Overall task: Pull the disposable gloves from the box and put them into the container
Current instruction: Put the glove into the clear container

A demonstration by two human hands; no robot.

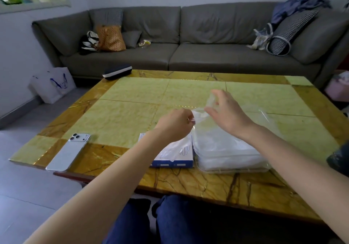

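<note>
Disposable glove (200,117), a thin clear film, is stretched in the air between both hands, above the blue and white box (174,161) and the clear container (234,165) just beside it on the table (132,94). The left hand (175,124) pinches one edge of the glove over the box. The right hand (229,111) is above the container with fingers loosely spread against the film; whether it grips cannot be told. More film lies heaped in the container. A phone (69,152) lies face down at the table's left.
</note>
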